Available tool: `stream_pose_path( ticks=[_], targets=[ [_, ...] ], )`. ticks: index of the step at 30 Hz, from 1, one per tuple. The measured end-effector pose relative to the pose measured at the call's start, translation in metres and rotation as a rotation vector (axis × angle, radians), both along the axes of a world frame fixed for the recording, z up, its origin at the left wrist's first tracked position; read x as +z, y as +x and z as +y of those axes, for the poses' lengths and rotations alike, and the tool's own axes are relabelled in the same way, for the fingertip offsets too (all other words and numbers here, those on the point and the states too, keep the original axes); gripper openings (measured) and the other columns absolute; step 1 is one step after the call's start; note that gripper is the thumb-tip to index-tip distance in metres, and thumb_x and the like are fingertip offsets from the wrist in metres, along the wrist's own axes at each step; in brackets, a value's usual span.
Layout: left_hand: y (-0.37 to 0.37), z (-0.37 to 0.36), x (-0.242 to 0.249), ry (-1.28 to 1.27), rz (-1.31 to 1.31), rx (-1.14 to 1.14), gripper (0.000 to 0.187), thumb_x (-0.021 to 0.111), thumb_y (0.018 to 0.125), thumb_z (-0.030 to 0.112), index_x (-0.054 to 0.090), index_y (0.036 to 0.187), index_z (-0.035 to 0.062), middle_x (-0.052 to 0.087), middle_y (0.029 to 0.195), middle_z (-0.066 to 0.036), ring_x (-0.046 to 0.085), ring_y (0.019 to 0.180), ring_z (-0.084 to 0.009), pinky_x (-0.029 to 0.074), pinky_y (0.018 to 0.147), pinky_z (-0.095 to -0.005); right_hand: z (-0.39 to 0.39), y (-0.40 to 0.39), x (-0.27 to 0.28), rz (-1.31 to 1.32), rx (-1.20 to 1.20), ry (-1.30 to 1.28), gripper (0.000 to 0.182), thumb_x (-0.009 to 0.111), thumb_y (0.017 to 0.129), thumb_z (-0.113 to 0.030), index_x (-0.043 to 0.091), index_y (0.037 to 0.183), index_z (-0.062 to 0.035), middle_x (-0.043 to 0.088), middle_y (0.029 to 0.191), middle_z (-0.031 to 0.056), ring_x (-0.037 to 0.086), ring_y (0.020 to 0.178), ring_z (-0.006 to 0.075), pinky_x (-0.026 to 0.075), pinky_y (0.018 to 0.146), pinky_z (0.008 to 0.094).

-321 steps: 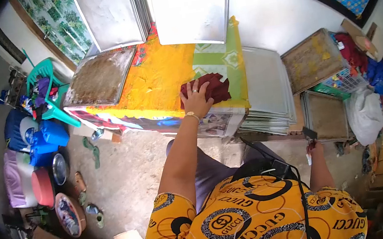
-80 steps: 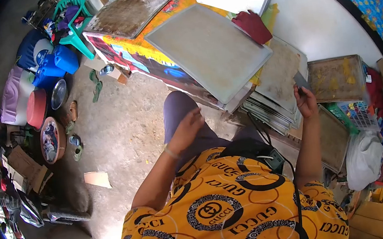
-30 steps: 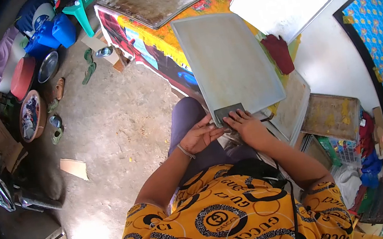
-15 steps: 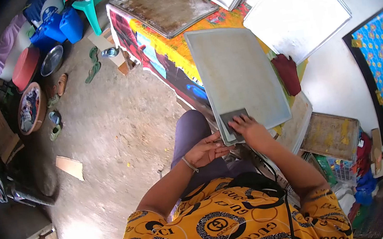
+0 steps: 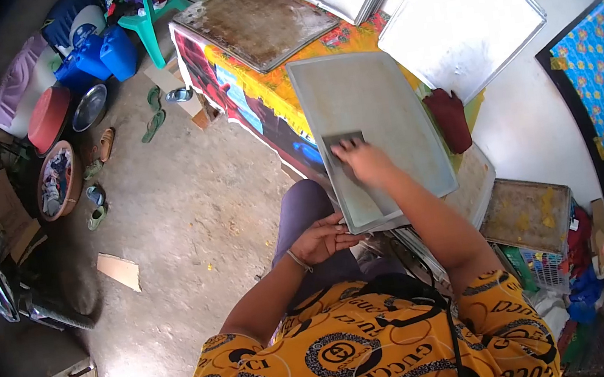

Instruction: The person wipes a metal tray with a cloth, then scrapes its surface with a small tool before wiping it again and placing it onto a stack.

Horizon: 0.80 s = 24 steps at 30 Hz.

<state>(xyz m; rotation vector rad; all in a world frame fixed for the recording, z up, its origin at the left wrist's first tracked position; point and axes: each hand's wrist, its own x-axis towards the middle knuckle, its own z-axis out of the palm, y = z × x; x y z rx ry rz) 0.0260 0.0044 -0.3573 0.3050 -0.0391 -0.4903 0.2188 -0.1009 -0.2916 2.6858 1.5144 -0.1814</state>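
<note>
A flat grey metal tray (image 5: 383, 109) with a thin raised rim rests partly on the cloth-covered table and reaches toward my lap. My left hand (image 5: 320, 239) holds its near left corner, fingers curled at the rim and partly tucked under it. My right hand (image 5: 367, 161) presses a dark grey square sheet (image 5: 332, 141), which looks like sandpaper, against the tray's left side. The fingers lie over the sheet and are slightly blurred. A paler, smoother-looking strip runs from the sheet down to the near edge. A dark red cloth (image 5: 449, 121) lies beside the tray's right edge.
A brown stained tray (image 5: 257, 23) lies farther back on the table (image 5: 270, 93). Bright metal trays (image 5: 459, 23) lean against the wall at right. Another stained tray (image 5: 526, 212) tops a plastic basket (image 5: 545, 267). Slippers (image 5: 154, 124) and basins (image 5: 57, 182) sit on the floor at left.
My right hand has slid the dark sheet away from me along the tray's left side, from the near corner. My left hand stays at the corner. The camera view has shifted slightly.
</note>
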Motion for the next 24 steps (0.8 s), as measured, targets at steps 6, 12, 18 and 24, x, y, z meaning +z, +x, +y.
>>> stream_pose_path(
  ticks=[6,12,18,24],
  targets=[
    [0.001,-0.004,0.004,0.097,-0.008,0.030,0.058,0.053,0.089,0.020,0.029,0.140,0.0056,0.053,0.125,-0.019,0.056,0.113,-0.0310,0.041,0.101,-0.0428,-0.092,-0.093,0.023,0.018,0.089,0.012,0.050,0.054,0.082,-0.014,0.046,0.131,-0.0128,0.051,0.129,0.0145,0.047,0.120,0.0353,0.040,0.098,0.0439],
    [0.002,-0.037,0.017,0.275,0.070,0.035,0.045,0.048,0.095,0.033,0.043,0.127,0.0017,0.060,0.114,-0.019,0.062,0.099,-0.0289,0.046,0.093,-0.0445,-0.133,-0.107,0.050,-0.029,-0.078,0.166,0.052,0.054,0.078,-0.009,0.048,0.130,-0.0171,0.051,0.131,0.0112,0.050,0.119,0.0328,0.039,0.101,0.0416],
    [0.002,-0.060,0.021,0.571,0.149,0.175,0.031,0.050,0.094,0.019,0.047,0.114,-0.0048,0.064,0.091,-0.020,0.067,0.083,-0.0281,0.056,0.075,-0.0374,-0.184,-0.120,0.048,-0.031,-0.122,0.036,0.059,0.056,0.075,-0.006,0.046,0.132,-0.0188,0.050,0.132,0.0094,0.048,0.121,0.0338,0.038,0.103,0.0410],
    [0.003,-0.052,0.011,0.577,0.154,0.243,0.017,0.052,0.093,0.015,0.053,0.094,-0.0015,0.057,0.065,-0.008,0.063,0.061,-0.0208,0.057,0.069,-0.0412,-0.150,-0.086,0.024,-0.017,-0.125,0.066,0.054,0.049,0.078,-0.003,0.048,0.130,-0.0174,0.051,0.131,0.0083,0.048,0.121,0.0330,0.043,0.097,0.0413]
  ],
)
